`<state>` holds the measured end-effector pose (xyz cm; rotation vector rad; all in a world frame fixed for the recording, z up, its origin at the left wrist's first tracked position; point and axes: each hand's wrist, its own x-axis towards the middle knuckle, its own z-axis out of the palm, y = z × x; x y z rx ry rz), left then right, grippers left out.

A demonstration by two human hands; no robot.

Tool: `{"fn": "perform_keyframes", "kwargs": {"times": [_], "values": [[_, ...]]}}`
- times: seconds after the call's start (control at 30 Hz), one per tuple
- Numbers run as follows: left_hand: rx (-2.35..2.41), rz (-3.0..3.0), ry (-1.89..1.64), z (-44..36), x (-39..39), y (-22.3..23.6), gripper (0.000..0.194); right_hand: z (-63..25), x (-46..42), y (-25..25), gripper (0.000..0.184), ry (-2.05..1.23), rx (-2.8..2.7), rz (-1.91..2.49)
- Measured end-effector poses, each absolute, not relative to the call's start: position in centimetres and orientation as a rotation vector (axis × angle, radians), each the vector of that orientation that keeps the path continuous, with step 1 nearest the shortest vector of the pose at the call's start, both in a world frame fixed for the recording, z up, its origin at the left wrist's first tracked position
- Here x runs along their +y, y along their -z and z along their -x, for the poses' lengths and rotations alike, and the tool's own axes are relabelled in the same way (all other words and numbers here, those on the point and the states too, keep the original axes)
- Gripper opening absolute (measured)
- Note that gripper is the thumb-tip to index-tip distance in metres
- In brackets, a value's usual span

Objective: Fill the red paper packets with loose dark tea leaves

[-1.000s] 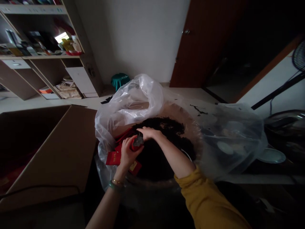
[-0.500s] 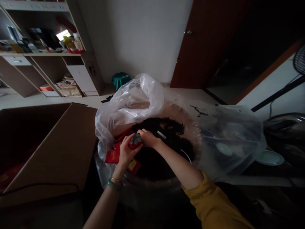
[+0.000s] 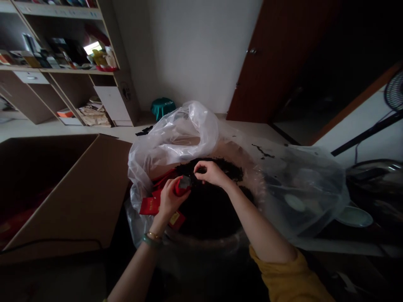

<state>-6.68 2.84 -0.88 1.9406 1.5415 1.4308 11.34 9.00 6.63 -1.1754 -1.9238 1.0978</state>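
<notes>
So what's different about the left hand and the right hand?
The left hand is wrapped around a red packet; the right hand curls its fingers over the dark stuff, too dim to tell if it holds anything. The left wears two bracelets, while the right wears none. Both are bare, without gloves.

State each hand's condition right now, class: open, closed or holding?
Left hand: closed around a dark-topped red item.
Right hand: pinched closed; any contents unclear.

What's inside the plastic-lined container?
Dark loose material, plus red packets at the left edge. What lies beneath the material is covered; the left hand and right hand hide parts too.
</notes>
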Motion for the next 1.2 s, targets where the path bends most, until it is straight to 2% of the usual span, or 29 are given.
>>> {"fn": "perform_keyframes", "kwargs": {"times": [0.1,0.2,0.37,0.43,0.53,0.67,0.77,0.97,1.2], "values": [[1.633,-1.927,-1.38,6.1,3.0,0.6,0.047,-11.1,8.1,-8.5,0.009,-1.115,-1.892,1.093],[1.719,-1.917,-1.341,5.5,3.2,0.5,0.048,-10.3,7.4,-9.6,0.012,-0.979,-2.01,1.075],[1.782,-1.887,-1.36,4.8,3.6,0.8,0.049,-9.8,6.3,-10.0,0.035,-0.814,-2.084,1.118],[1.81,-1.869,-1.356,4.7,3.6,0.9,0.049,-9.6,5.7,-10.1,0.033,-0.755,-2.125,1.167],[1.869,-1.861,-1.321,4.3,3.6,0.8,0.05,-8.9,4.9,-10.0,0.019,-0.5,-2.329,1.272],[1.894,-1.923,-1.259,3.8,3.5,0.7,0.043,-7.6,4.6,-9.1,0.024,-0.235,-2.459,1.474],[1.896,-1.935,-1.237,3.8,3.6,1.1,0.039,-7.4,5.0,-8.2,0.018,-0.308,-2.375,1.493],[1.896,-1.913,-1.211,4.2,3.8,1.8,0.037,-8.4,5.5,-7.2,0.02,-0.592,-2.145,1.415],[1.975,-1.993,-1.063,4.0,3.3,1.0,0.047,-8.1,4.7,-7.8,0.019,-0.441,-2.344,1.548]]}}
